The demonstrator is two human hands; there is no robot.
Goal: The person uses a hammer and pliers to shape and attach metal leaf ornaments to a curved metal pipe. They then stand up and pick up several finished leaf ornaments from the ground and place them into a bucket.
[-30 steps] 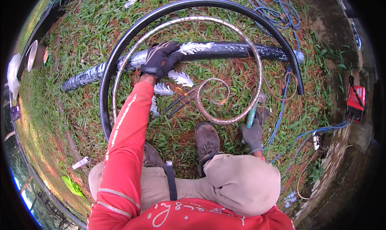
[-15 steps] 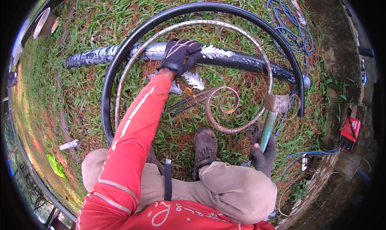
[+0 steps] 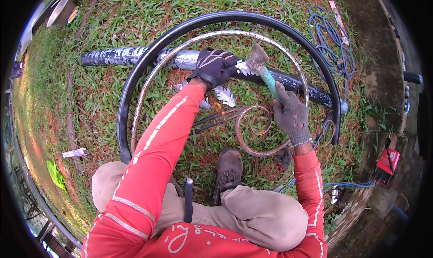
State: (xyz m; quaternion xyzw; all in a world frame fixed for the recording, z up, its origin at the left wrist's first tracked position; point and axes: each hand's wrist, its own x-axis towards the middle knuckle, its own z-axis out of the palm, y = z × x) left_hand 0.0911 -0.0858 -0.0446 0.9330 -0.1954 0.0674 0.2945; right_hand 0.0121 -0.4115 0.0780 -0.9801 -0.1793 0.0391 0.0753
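My right hand (image 3: 291, 116), in a grey glove, grips the green handle of a hammer (image 3: 269, 80). The blocky, worn hammer head is over the outer end of a silvery metal leaf (image 3: 243, 68) lying on a dark pipe (image 3: 288, 80). In a black glove, my left hand (image 3: 213, 67) is closed around the leaf's other end against the pipe; its fingertips are partly hidden. Two more silvery leaves (image 3: 224, 95) lie in the grass just below that hand. Whether the hammer head touches the leaf, I cannot tell.
A black curved tube (image 3: 234, 17) and a rusty metal scroll (image 3: 225, 34) arch around the pipe. Tongs-like dark rods (image 3: 215, 118) lie near my boot (image 3: 229, 165). Coiled blue cable (image 3: 331, 46) lies at the right, with a red machine (image 3: 387, 165) beyond the concrete edge.
My right hand has swung the hammer from beside my knee up and left to the leaf. The left hand stays on the pipe, and the whole view has shifted slightly.
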